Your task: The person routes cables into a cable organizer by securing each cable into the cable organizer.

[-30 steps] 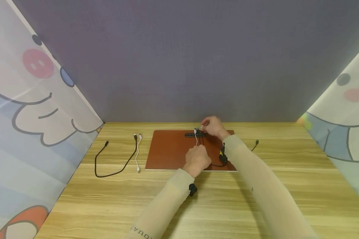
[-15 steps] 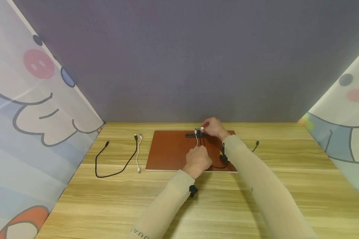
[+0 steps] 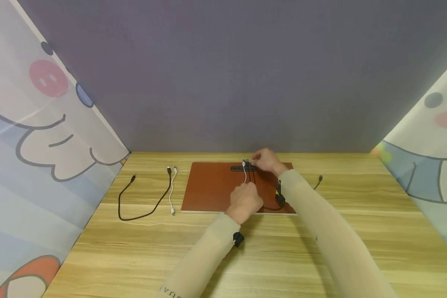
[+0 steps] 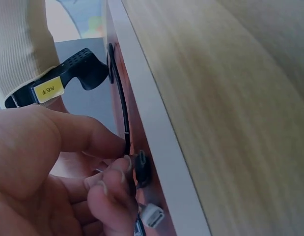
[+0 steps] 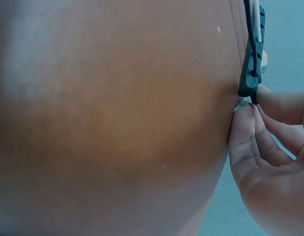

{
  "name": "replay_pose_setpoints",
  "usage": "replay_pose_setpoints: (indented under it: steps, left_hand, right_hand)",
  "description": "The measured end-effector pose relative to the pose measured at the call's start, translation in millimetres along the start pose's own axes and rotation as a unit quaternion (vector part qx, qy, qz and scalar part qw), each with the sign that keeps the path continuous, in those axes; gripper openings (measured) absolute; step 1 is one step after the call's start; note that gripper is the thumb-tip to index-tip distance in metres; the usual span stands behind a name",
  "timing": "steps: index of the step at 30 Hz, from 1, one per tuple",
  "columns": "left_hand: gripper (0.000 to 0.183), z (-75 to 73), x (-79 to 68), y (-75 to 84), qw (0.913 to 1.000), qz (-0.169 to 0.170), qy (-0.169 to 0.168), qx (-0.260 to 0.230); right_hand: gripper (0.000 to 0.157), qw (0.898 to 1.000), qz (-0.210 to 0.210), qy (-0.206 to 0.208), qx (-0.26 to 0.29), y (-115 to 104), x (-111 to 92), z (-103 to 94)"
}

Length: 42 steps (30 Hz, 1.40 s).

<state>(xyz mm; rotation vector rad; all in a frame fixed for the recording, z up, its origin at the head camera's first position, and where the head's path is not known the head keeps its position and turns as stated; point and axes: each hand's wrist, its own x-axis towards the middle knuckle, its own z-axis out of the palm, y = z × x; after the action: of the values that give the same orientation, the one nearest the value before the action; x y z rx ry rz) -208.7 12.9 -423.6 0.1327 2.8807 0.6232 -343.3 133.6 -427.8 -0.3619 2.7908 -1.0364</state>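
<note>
A black cable clip strip point(image 3: 242, 169) lies near the far edge of a reddish-brown board point(image 3: 208, 186). At the strip's right end my right hand point(image 3: 267, 161) pinches the small plug end of a black cable; the fingertips partly hide it. In the right wrist view the right fingers point(image 5: 245, 128) meet the end of the strip. A white cable point(image 3: 245, 176) is seated in the strip. My left hand point(image 3: 244, 200) pinches the black cable point(image 4: 121, 98) over the board's near part. Beside its fingertips show a black plug point(image 4: 142, 169) and a white plug point(image 4: 152, 215).
To the left on the wooden table point(image 3: 134, 256) lie a bent black cable point(image 3: 141, 216) and a short white cable point(image 3: 170, 192). Another black plug point(image 3: 320, 178) sticks out beyond the right forearm. A grey wall point(image 3: 223, 82) stands behind the board.
My right hand has shifted slightly down toward the strip, and the pale plug end in its fingers shows less now. The left hand stays nearly in place.
</note>
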Motion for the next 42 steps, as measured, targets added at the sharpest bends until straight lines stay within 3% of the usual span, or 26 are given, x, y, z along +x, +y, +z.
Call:
replay_pose_setpoints:
  steps: [7,12,17,22,29,36,42]
  left_hand:
    - [0.031,-5.7,-5.9,2.9,0.9979,0.046,0.003,0.045]
    - [0.030,-15.6,-8.0,0.5,0.9891,0.084,0.039,0.115]
    - [0.028,-25.4,-8.2,-8.6,0.9796,0.105,0.062,0.160]
    - [0.033,-34.6,-7.9,-23.9,0.9761,0.120,0.067,0.169]
    - [0.030,-48.9,1.5,-53.4,0.9728,0.110,0.102,0.177]
    - [0.031,-60.7,17.4,-85.9,0.9787,0.075,0.090,0.168]
    - [0.031,-71.2,36.9,-118.8,0.9766,0.056,0.098,0.184]
  right_hand:
    - [0.031,1.000,-0.006,0.002,-0.017,-1,-2,-1.0]
    - [0.029,0.999,-0.012,0.002,-0.030,-1,-4,-1.4]
    - [0.029,1.000,-0.009,0.005,-0.028,-1,-4,-0.4]
    - [0.032,1.000,-0.004,-0.003,-0.014,0,-5,0.0]
    - [0.035,1.000,0.009,-0.016,-0.004,2,-5,-3.0]
    - [0.035,1.000,0.004,-0.011,-0.005,5,-7,-4.1]
    - [0.035,1.000,0.001,-0.003,-0.008,6,-6,-0.2]
